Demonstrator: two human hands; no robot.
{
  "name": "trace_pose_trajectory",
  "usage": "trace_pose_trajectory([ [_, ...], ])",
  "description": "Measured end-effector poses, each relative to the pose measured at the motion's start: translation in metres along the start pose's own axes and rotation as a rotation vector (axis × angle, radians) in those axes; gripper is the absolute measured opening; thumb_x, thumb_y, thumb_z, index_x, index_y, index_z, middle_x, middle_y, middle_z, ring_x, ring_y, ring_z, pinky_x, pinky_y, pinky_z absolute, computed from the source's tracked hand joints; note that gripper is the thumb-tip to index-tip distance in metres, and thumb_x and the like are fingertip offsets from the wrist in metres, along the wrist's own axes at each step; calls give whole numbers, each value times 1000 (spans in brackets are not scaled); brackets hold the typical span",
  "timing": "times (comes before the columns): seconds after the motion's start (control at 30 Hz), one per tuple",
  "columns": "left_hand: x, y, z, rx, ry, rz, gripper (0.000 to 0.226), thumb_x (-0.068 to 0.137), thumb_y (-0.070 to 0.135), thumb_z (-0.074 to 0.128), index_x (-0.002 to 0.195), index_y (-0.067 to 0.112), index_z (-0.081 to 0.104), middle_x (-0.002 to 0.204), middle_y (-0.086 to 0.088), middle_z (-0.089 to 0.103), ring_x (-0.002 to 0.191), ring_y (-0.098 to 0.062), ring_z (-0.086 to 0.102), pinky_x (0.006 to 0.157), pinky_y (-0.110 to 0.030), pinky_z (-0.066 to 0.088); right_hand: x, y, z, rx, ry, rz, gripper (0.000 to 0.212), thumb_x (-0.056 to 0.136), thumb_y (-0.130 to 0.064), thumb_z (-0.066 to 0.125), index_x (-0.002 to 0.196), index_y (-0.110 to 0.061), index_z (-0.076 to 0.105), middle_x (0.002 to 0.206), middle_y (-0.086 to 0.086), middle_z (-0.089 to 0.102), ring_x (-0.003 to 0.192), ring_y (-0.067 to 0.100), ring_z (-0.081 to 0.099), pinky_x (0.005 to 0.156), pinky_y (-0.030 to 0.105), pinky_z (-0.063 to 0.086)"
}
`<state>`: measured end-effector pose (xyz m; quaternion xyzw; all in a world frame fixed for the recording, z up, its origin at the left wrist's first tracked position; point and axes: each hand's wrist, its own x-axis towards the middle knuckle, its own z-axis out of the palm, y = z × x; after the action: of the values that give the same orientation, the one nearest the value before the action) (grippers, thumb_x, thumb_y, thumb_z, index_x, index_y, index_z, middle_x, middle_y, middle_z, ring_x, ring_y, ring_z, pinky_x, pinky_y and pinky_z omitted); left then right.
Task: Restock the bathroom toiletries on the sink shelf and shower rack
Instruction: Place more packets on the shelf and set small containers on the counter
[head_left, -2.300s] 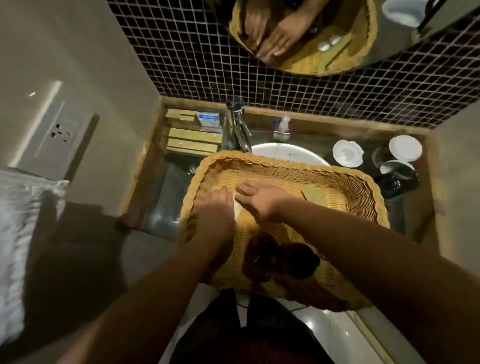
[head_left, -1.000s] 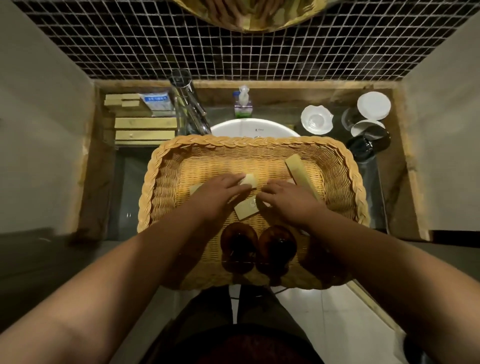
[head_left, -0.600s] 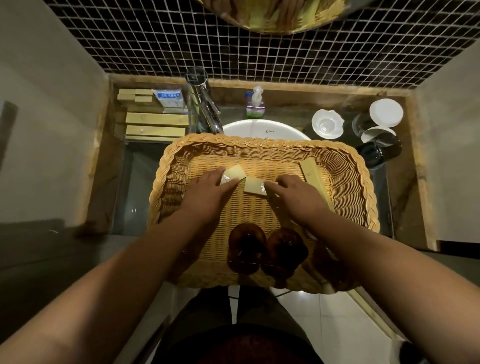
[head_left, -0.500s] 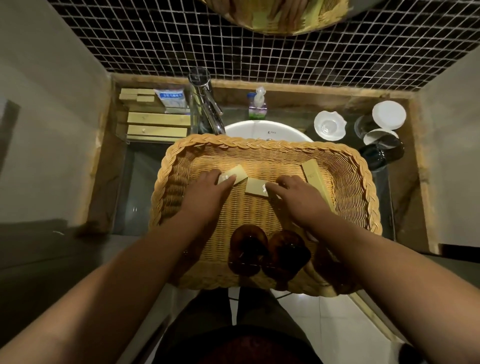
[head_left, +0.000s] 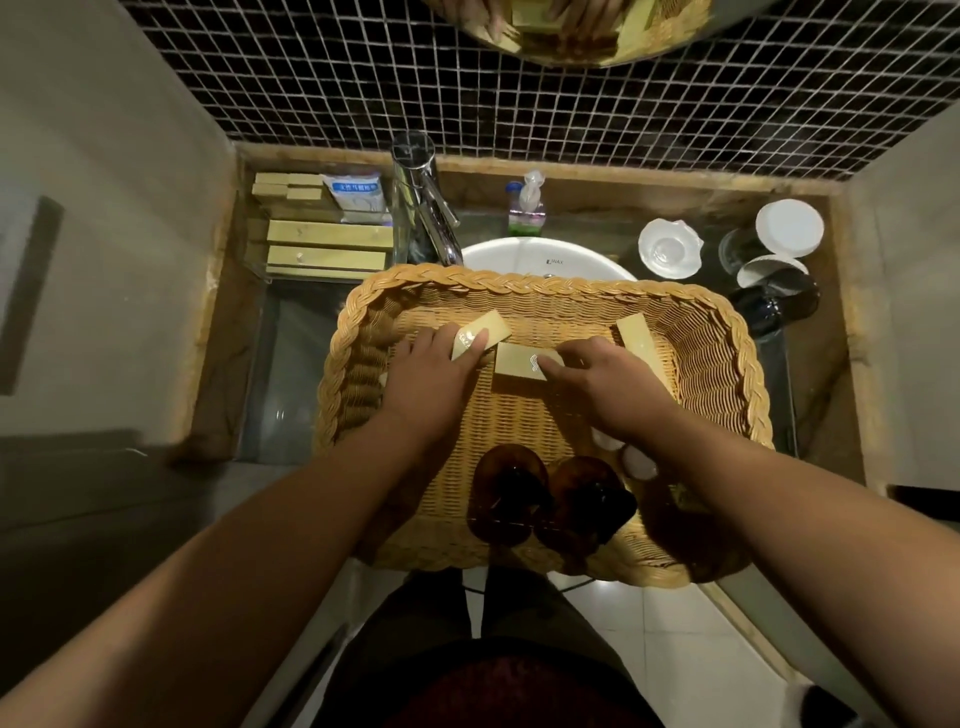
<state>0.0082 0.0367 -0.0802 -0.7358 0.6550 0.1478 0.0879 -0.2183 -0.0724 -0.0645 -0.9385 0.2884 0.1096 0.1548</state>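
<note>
**Both hands on small boxes in the wicker basket**

A wicker basket (head_left: 727, 332) sits over the white sink (head_left: 540, 257), taking up the middle of the worktop (head_left: 810, 395). Inside it, the left hand (head_left: 426, 382) lies flat with its fingers spread over a small pale box (head_left: 485, 330), fingertips pressing on it rather than wrapped around it. The right hand (head_left: 597, 382) rests just to the right, its fingertips touching a second small box (head_left: 517, 361) that lies flat on the basket floor; whether it is gripping the box or only touching it cannot be told. A longer pale box (head_left: 641, 338) lies tilted at the far right of the basket, apart from both hands. At the near side of the basket stand two brown bottles (head_left: 550, 499), side by side, with two small white caps (head_left: 631, 457) just to their right, under the right forearm.

On the far left of the worktop, a clear tray (head_left: 260, 260) holds more long pale boxes (head_left: 327, 247) and a white-and-blue packet (head_left: 358, 192). The chrome tap (head_left: 426, 208) rises behind the basket, with a small soap dispenser (head_left: 527, 208) to its right. On the far right are a glass dish (head_left: 670, 249) and cups with white lids (head_left: 789, 228).
</note>
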Motion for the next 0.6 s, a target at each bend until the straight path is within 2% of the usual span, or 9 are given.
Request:
trace_pose_trajectory([
  [0.03, 0, 1, -6, 4, 22, 4, 73, 94, 49, 50, 156, 32, 17, 154, -12, 33, 136, -33, 34, 106, -49, 33, 2, 0, -6, -27, 67, -47, 37, 97, -57, 48, 117, -32, 65, 111, -1, 65, 101, 20, 60, 85, 36, 50],
  [0.07, 1, 0, -10, 12, 50, 8, 72, 93, 47, 53, 156, 31, 21, 151, -13, 38, 133, -33, 37, 102, -48, 36, 4, -1, -12, -38, 92, -73, 40, 97, -58, 48, 122, -31, 64, 114, -1, 63, 103, 18, 57, 88, 36, 49],
  [0.17, 3, 0, -26, 19, 144, 30, 76, 87, 41, 66, 154, 28, 32, 146, -16, 47, 126, -34, 47, 95, -46, 43, 7, -3, -30, 11, 74, -16, 44, 101, -43, 51, 143, -29, 49, 134, 6, 52, 120, 24, 48, 96, 38, 44],
  [0.23, 5, 0, -44, 1, 103, 35, 74, 91, 48, 52, 157, 32, 20, 155, -14, 35, 136, -34, 37, 105, -47, 38, 8, -2, -44, -67, 36, -38, 57, 94, -34, 60, 148, -32, 44, 142, 12, 49, 126, 32, 46, 98, 43, 43],
  [0.3, 6, -1, -61, 1, 35, 39, 70, 95, 48, 39, 157, 36, 10, 161, -11, 24, 142, -33, 26, 112, -47, 29, 12, 0, -58, -147, 22, -59, 66, 85, -30, 70, 147, -29, 47, 141, 16, 51, 123, 36, 49, 97, 46, 45],
  [0.4, -2, -5, -82, 4, 148, 43, 74, 95, 33, 55, 156, 37, 14, 159, -7, 29, 140, -30, 29, 114, -46, 27, 21, 1, -80, -195, 64, -61, 72, 78, -24, 77, 145, -29, 49, 137, 16, 54, 120, 36, 51, 94, 46, 48],
  [0.5, -7, -20, -101, 19, 196, 16, 79, 91, 26, 63, 155, 37, 19, 157, -4, 31, 137, -29, 33, 114, -44, 29, 31, -3, -101, -232, 91, -44, 70, 88, -26, 72, 149, -35, 40, 143, 12, 47, 127, 32, 45, 100, 47, 46],
  [0.6, -8, -47, -121, 38, 227, -34, 81, 89, 21, 67, 155, 37, 22, 157, -2, 33, 138, -28, 34, 113, -43, 30, 51, -7, -119, -253, 117, -14, 81, 85, -16, 74, 151, -39, 33, 145, 10, 45, 128, 29, 43, 100, 44, 46],
])
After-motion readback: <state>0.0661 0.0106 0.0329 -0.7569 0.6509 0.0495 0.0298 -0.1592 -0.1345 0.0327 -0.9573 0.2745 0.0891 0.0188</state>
